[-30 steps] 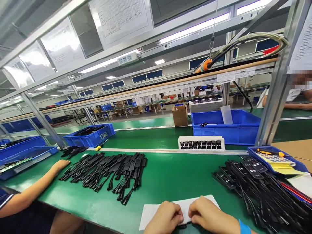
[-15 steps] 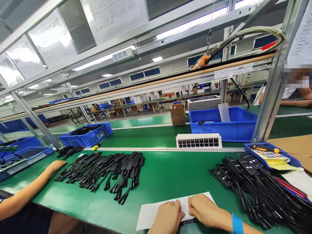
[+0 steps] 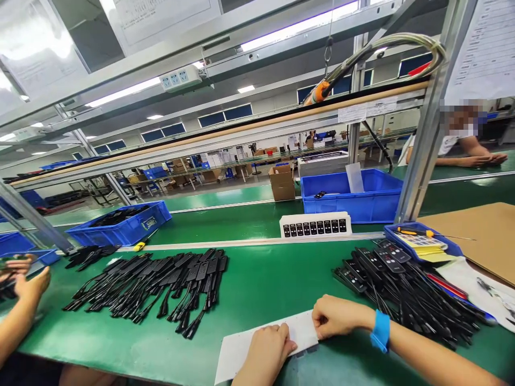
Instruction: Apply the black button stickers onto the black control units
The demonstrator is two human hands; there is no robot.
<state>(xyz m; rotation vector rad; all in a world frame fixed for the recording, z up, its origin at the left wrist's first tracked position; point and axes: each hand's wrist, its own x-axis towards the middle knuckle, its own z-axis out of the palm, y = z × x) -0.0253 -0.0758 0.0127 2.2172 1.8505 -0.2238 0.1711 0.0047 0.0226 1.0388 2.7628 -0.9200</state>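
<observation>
Though apart, left hand [image 3: 266,347] on white strip [image 3: 302,329], right hand [image 3: 335,316] at end, grips unclear

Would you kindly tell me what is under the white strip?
Small dark pieces peek out along the near edge of the white strip. The left hand lies on top; whatever else is beneath is covered and cannot be seen.

I can read no words or numbers. Print too small or blurred for me marks the white paper sheet [image 3: 485,51] hanging upper right, white paper labels [image 3: 368,110] on a tan-edged metal rail [image 3: 257,126], and a blue plastic bin's pale sticker [image 3: 149,223].
</observation>
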